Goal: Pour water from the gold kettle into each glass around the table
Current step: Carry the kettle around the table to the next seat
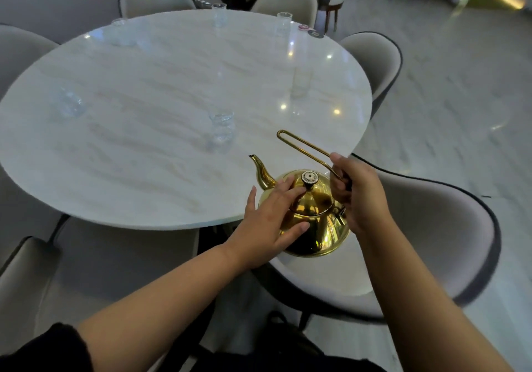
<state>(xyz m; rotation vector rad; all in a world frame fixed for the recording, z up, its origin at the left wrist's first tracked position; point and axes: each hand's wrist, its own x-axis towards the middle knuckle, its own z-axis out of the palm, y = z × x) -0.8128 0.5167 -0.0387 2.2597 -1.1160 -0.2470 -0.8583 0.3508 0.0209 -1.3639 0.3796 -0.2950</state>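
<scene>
The gold kettle (319, 227) hangs over the table's near edge and a chair seat, spout pointing left toward the table. My right hand (357, 190) is closed around the rear end of its wire handle. My left hand (273, 213) lies flat against the kettle's left side, fingers spread and touching the lid near its knob. Several clear glasses stand around the round marble table (144, 130): the nearest glass (221, 127) ahead of the spout, a tall glass (300, 83) to the right, another glass (70, 104) at the left, and others along the far rim.
Beige upholstered chairs ring the table; one chair (426, 242) sits right under the kettle, another chair (374, 63) at the right edge. Small round items (315, 34) lie at the far right rim. Pale marbled floor stretches to the right.
</scene>
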